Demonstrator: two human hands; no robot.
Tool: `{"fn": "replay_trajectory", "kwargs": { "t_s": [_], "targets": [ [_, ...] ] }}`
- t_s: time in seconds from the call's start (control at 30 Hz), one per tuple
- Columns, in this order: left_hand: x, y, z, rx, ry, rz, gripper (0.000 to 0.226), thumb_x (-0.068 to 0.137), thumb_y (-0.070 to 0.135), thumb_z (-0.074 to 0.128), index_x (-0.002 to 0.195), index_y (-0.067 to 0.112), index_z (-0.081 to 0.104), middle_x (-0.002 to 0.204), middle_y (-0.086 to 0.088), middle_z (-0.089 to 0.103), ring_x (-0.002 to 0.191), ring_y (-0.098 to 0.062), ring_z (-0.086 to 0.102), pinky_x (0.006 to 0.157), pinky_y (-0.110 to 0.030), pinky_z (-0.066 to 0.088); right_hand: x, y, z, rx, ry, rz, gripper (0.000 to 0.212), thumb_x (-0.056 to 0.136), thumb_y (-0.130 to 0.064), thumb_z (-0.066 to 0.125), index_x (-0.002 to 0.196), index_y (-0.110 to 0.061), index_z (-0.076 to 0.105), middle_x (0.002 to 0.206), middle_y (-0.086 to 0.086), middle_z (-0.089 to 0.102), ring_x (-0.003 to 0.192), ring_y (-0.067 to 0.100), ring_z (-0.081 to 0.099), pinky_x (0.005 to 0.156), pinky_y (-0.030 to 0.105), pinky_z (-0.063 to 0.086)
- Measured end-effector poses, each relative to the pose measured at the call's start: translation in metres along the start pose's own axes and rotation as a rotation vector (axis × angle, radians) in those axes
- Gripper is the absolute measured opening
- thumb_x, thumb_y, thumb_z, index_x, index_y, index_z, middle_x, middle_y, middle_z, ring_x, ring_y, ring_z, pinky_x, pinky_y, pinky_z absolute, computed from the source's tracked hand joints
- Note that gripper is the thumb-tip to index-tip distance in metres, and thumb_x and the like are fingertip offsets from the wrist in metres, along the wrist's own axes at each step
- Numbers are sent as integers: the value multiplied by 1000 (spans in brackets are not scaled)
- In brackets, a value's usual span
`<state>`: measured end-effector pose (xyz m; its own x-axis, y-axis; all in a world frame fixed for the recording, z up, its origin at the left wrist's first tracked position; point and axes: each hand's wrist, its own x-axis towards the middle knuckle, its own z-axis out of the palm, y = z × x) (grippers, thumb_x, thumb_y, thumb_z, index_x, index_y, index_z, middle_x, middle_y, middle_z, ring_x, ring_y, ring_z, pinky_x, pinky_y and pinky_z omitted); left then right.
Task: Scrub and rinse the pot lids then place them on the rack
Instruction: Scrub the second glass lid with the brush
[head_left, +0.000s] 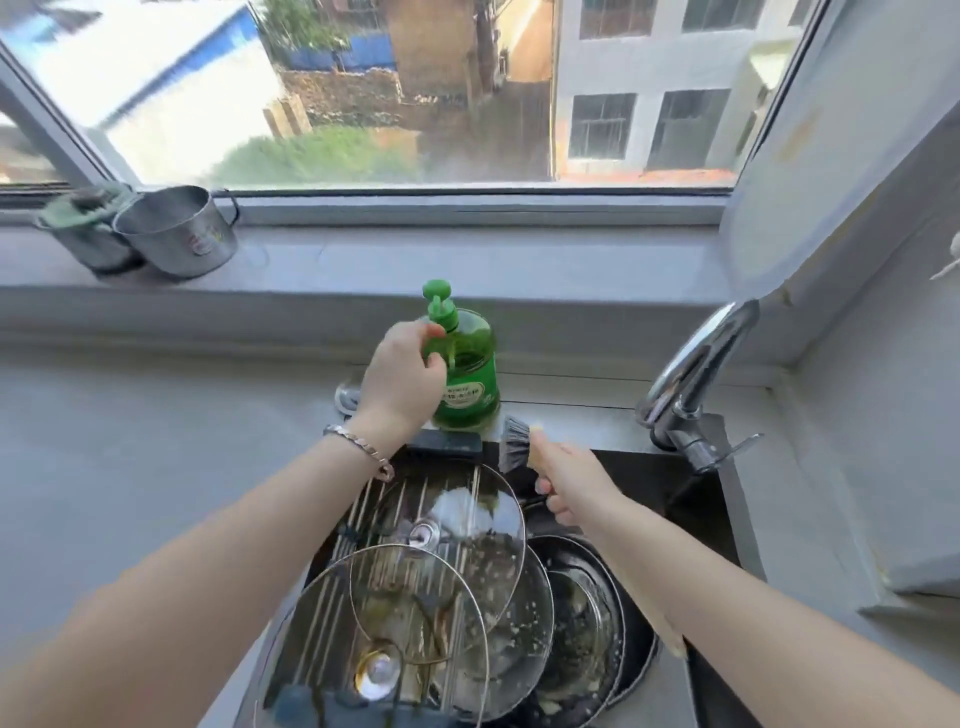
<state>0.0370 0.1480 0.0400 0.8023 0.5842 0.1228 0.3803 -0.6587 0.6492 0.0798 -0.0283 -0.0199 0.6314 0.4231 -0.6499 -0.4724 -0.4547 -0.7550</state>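
Two glass pot lids lie on a roll-up rack (358, 512) over the sink's left half: a far lid (467, 525) with a silver knob and a near lid (332, 634) with a gold knob. A dirty steel lid (519, 623) and a dark pan (587, 613) lie in the sink beside them. My left hand (402, 379) grips the green dish soap bottle (465, 369) at its neck, behind the sink. My right hand (569, 486) holds a dish brush (514, 442) by its handle, bristles pointing toward the bottle's base.
A chrome faucet (696, 374) stands at the sink's back right. Two metal cups (176, 234) sit on the window sill at left. A grey countertop (156, 441) lies to the left, and a wall and ledge (857, 467) close in on the right.
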Motion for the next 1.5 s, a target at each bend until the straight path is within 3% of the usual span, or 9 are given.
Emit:
{"fn": "replay_trajectory", "kwargs": {
  "t_s": [0.17,0.33,0.5,0.6,0.8,0.97,1.13,1.27,1.5],
  "targets": [
    [60,-12,-18,114,-25,43,37,96,13,41,133,8,47,138,-8,48,128,-23,42,107,-35,33,23,-50,33,82,-26,52,39,94,-53,38,80,-18,49,57,0,35,38,9,23,35,13,17],
    [101,-21,-7,134,-282,40,40,102,29,32,138,16,44,141,-6,48,128,-24,45,107,-36,34,50,-80,54,192,11,104,39,97,-51,34,104,-15,48,56,1,36,38,8,23,35,11,18],
    [125,-24,10,166,-412,72,33,100,37,29,105,16,54,101,-9,61,100,-30,56,89,-38,44,65,-85,63,172,7,114,44,97,-51,29,109,-14,48,50,-1,35,32,7,22,34,12,17],
    [130,-31,15,104,-454,80,30,99,38,32,105,17,53,87,-3,58,90,-27,56,88,-40,46,70,-86,66,129,12,106,46,97,-52,29,111,-13,50,50,-1,37,34,8,24,32,13,18],
    [133,-38,17,47,-497,101,20,99,38,36,102,25,50,95,-2,59,97,-26,57,91,-42,45,78,-90,75,128,17,84,44,96,-54,29,90,-15,50,45,-2,39,29,8,25,33,12,19],
    [131,-42,22,67,-511,82,27,99,39,35,110,21,51,115,-6,62,105,-27,56,95,-44,43,76,-85,77,141,3,95,46,97,-53,28,89,-14,50,45,-1,37,30,8,23,34,11,17],
    [133,-30,8,79,-558,67,30,101,34,35,121,17,49,93,-2,54,77,-17,48,74,-27,37,71,-84,76,164,5,82,45,97,-53,29,87,-15,50,38,-4,36,29,7,23,34,12,17],
    [130,-33,15,111,-544,82,28,100,34,36,121,21,48,97,2,55,92,-22,54,90,-35,43,71,-84,79,200,-9,83,44,97,-53,28,85,-15,48,38,-5,34,28,7,21,33,12,17],
    [120,-33,15,200,-492,69,41,101,41,25,141,32,28,117,-1,59,116,-28,53,106,-53,29,55,-78,81,93,-20,24,45,96,-53,30,85,-15,51,41,-3,36,29,8,23,35,11,17]
  ]
}}
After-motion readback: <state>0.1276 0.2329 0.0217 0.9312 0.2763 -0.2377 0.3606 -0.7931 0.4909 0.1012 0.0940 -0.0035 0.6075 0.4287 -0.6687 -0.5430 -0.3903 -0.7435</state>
